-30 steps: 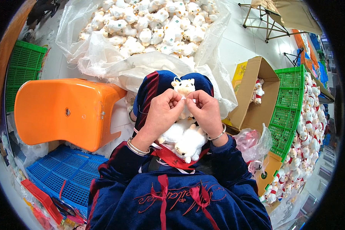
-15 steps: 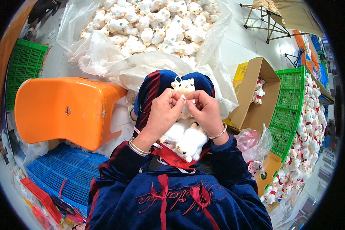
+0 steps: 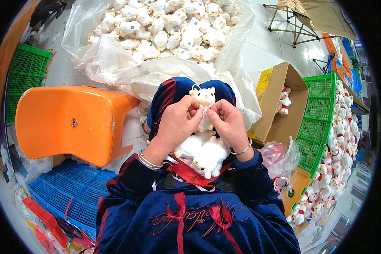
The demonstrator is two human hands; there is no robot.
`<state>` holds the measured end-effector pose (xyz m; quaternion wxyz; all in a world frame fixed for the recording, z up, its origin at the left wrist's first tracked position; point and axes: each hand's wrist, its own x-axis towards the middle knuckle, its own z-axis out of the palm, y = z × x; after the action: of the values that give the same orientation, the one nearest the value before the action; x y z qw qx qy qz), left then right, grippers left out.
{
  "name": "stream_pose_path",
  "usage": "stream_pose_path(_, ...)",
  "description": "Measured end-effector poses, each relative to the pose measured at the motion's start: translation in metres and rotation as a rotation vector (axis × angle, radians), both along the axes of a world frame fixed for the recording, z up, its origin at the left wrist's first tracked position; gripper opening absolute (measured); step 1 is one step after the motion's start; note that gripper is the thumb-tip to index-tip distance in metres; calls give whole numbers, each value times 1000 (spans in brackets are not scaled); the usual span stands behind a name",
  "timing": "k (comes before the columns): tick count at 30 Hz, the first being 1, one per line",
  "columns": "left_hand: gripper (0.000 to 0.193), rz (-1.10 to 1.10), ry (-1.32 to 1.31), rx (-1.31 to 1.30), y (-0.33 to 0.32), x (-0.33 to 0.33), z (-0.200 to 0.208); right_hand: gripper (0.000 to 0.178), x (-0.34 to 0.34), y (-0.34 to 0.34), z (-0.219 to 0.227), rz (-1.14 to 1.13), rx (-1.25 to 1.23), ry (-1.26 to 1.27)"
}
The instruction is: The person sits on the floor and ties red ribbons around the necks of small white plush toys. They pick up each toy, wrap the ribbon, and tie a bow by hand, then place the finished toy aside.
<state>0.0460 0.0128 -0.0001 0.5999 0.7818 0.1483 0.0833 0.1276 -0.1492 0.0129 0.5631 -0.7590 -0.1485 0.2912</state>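
A small white plush toy with a cord loop on its head is propped between my knees, facing me. At its neck is a thin white ribbon. My left hand pinches the ribbon on one side, thumb against forefinger. On the other side my right hand pinches it too. Below them, more white plush toys lie in my lap, on red cloth with loose white ribbons around it. The ribbon's ends are hidden by my fingers.
A large clear plastic bag full of white plush toys lies ahead. To the left stand an orange stool and a blue crate. On the right are a cardboard box, a green crate and many toys with red scarves.
My hands have drawn slightly apart at the toy's neck, so its front and the ribbon show more. The toys in my lap stay about where they were.
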Motion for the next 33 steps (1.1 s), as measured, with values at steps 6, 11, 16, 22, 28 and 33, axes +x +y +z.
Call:
stream_pose_path(6,13,23,-49,0,-3,-1,-3,15,1,-4,-1,36,-6,-24)
stream_pose_path(11,13,78,-42,-116,-5,-8,-8,15,1,-2,4,39,10,37)
stream_pose_path(16,14,64,-23,-214,-1,-8,-10,12,0,-4,1,31,15,48)
stream_pose_path(22,20,9,96,-139,2,-1,-1,12,0,-1,6,38,-12,60)
stream_pose_path(28,16,20,-8,-172,-2,-3,-4,13,1,-2,10,-11,-19,106)
stream_pose_path(33,14,7,28,-230,0,-4,-5,14,4,1,18,-45,-29,205)
